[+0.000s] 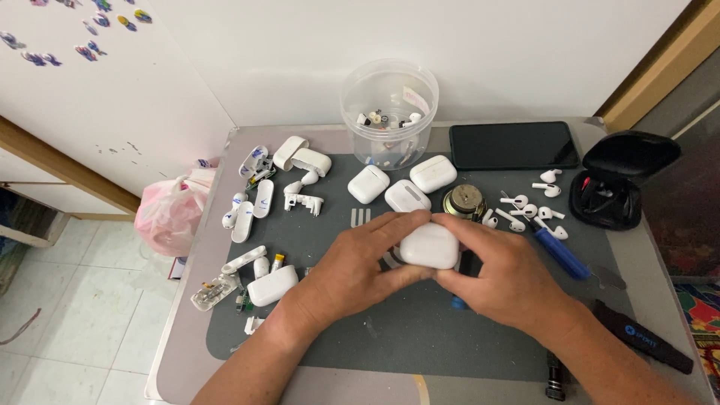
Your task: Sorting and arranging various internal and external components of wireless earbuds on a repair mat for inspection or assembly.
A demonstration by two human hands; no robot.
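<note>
Holding a white earbud case [429, 245] between them, the left hand [352, 271] and right hand [502, 277] meet over the middle of the grey mat [390, 330]. Each hand's grip is clamped on the case: left fingers [394, 225] wrap its top and near side, right fingers [469, 225] press its far edge. The case looks closed and whole, raised just above the mat, so the work on this one seems barely begun; whether a seam has started to part I cannot tell.

Much already lies in pieces. At the left of the tabletop [187, 352] sit split case shells [300, 156], lids, inner frames and a bare case body [271, 286]. Three more whole cases [407, 195] wait just beyond the hands, apparently untouched. Right of them lie loose earbuds [536, 210], a round speaker part [465, 201] and a blue screwdriver [561, 253], the last unused for now. A clear tub [388, 112] at the back holds small removed parts. A dark phone [514, 145], an open black case [619, 180] and a pink bag [169, 214] stand off to the sides.

By this showing, several cases are done, one is in hand, three remain.
</note>
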